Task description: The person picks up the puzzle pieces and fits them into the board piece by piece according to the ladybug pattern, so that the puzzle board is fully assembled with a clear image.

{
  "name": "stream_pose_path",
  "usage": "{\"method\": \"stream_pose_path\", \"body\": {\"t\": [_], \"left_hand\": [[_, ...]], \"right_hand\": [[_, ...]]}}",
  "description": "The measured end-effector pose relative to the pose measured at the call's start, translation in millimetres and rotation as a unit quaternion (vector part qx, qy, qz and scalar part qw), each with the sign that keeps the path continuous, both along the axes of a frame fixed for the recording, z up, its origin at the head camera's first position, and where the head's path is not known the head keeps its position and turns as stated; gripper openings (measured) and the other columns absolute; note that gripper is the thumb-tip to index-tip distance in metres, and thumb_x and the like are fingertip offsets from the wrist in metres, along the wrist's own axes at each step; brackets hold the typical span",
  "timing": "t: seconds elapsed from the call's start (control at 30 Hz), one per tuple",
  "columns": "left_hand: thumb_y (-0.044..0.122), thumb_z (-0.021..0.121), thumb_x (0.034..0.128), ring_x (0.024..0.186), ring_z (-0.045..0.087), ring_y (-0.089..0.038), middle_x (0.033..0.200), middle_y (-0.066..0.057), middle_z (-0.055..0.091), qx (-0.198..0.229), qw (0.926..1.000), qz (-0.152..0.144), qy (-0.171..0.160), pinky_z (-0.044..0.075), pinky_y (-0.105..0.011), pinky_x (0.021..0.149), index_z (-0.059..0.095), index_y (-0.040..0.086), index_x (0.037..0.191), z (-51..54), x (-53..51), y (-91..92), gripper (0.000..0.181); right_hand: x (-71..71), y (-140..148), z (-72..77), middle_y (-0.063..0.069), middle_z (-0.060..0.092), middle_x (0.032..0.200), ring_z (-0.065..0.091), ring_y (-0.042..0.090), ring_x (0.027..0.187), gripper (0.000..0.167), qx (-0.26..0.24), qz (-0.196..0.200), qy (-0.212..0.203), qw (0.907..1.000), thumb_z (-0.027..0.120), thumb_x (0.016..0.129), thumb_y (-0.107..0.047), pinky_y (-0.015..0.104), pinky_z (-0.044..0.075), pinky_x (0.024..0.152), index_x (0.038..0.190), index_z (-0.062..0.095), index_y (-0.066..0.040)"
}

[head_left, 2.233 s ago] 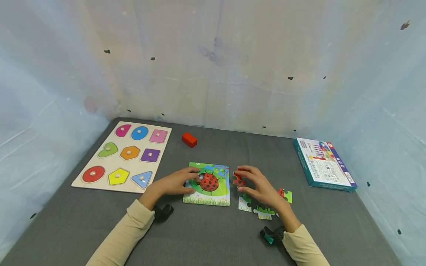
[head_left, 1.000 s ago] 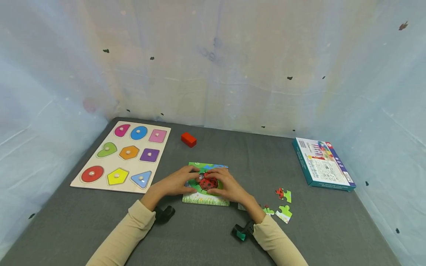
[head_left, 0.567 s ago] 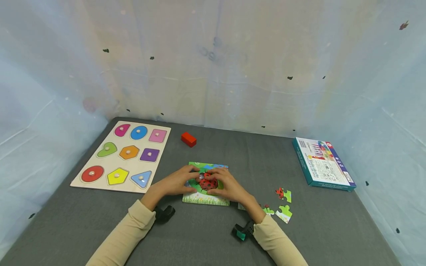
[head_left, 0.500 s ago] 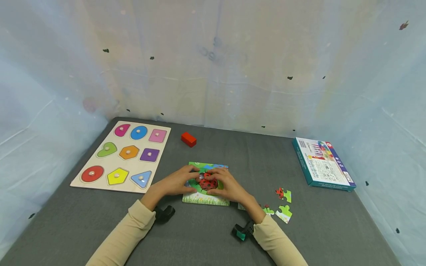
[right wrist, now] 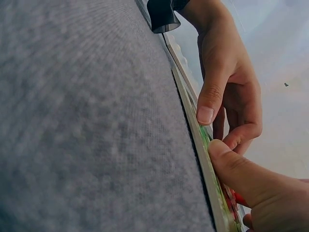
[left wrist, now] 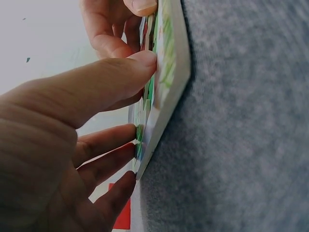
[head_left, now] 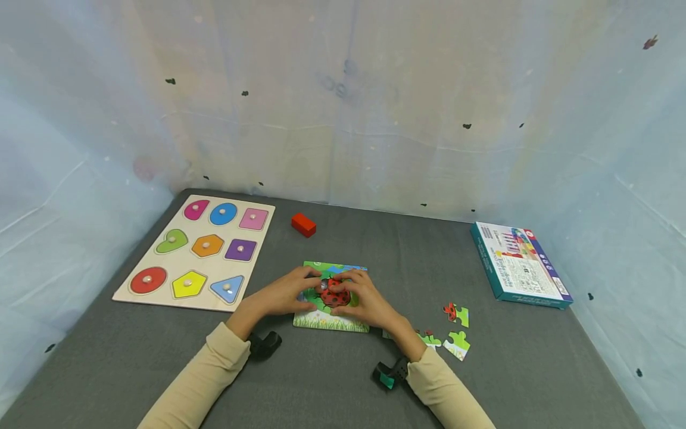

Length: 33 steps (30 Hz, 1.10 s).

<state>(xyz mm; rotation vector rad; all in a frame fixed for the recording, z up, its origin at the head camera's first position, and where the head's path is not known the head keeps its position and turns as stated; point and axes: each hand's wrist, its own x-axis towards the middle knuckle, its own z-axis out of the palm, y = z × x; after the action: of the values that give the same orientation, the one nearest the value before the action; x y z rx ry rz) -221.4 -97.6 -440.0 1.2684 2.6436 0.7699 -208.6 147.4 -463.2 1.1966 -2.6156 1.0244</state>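
Note:
A ladybug jigsaw, with pieces on a thin board, lies flat in the middle of the table. Along its left side is my left hand; thumb and bent fingers rest on it around a green jigsaw piece. My right hand reaches over from the right, thumb and index finger on either side of a red spotted jigsaw piece. In the left wrist view, the left thumb touches the layered pieces. The right thumb presses near the board's edge in the right wrist view. Finger contacts are partly hidden.
Several loose jigsaw pieces lie to the right, some behind the right forearm. A wooden knob-shape board is at left. A red block stands behind the jigsaw, and a teal-edged box at far right.
My right hand has moved left from the loose pieces onto the jigsaw with the red spotted piece, then shifted only slightly. My left hand has stayed in place.

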Motion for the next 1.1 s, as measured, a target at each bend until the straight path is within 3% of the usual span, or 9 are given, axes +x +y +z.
{"method": "stream_pose_path", "body": {"t": [0.2,0.4,0.63,0.8,1.1], "left_hand": [[0.025,0.072,0.0827,0.118,0.045,-0.031,0.127,-0.012,0.047,-0.001,1.0,-0.001,0.007,0.041,-0.047,0.094,0.061,0.016,0.107,-0.8,0.6,-0.3,0.028],[0.025,0.071,0.0834,0.118,0.045,-0.03,0.128,-0.011,0.047,-0.001,1.0,0.0,0.005,0.04,-0.047,0.095,0.059,0.016,0.117,-1.1,1.3,-1.3,0.037],[0.025,0.072,0.0829,0.115,0.048,-0.028,0.124,-0.01,0.049,0.004,0.9999,-0.006,0.012,0.041,-0.046,0.094,0.059,0.015,0.119,-1.7,0.8,-1.3,0.04],[0.025,0.071,0.0837,0.116,0.047,-0.031,0.128,-0.014,0.048,-0.005,0.9999,-0.004,0.014,0.041,-0.047,0.094,0.06,0.014,0.12,-1.2,0.7,-1.3,0.04],[0.025,0.068,0.086,0.117,0.047,-0.032,0.129,-0.017,0.048,-0.006,0.9998,0.008,0.017,0.042,-0.048,0.093,0.062,0.01,0.117,-0.3,2.1,1.4,0.035]], "right_hand": [[0.1,-0.3,-2.5,0.015,0.052,0.127,0.039,0.034,0.121,0.042,-0.003,0.003,0.008,1.0,0.078,0.075,-0.029,0.051,0.031,0.099,0.11,0.068,-0.007],[0.0,-0.2,-3.4,0.016,0.052,0.126,0.04,0.034,0.12,0.035,-0.007,0.009,0.017,0.9998,0.074,0.081,-0.027,0.058,0.019,0.104,0.109,0.07,-0.008],[-1.1,0.1,-4.1,0.016,0.052,0.123,0.042,0.032,0.117,0.033,-0.013,0.009,0.03,0.9994,0.074,0.08,-0.024,0.053,0.031,0.098,0.109,0.07,-0.006],[-1.4,0.4,-4.2,0.015,0.052,0.123,0.041,0.032,0.118,0.034,-0.011,0.006,0.026,0.9996,0.073,0.081,-0.025,0.056,0.025,0.102,0.109,0.069,-0.007],[-1.5,0.8,-1.4,0.014,0.053,0.123,0.042,0.03,0.116,0.032,-0.005,0.009,0.03,0.9995,0.073,0.081,-0.023,0.045,0.036,0.094,0.108,0.066,-0.007]]}}
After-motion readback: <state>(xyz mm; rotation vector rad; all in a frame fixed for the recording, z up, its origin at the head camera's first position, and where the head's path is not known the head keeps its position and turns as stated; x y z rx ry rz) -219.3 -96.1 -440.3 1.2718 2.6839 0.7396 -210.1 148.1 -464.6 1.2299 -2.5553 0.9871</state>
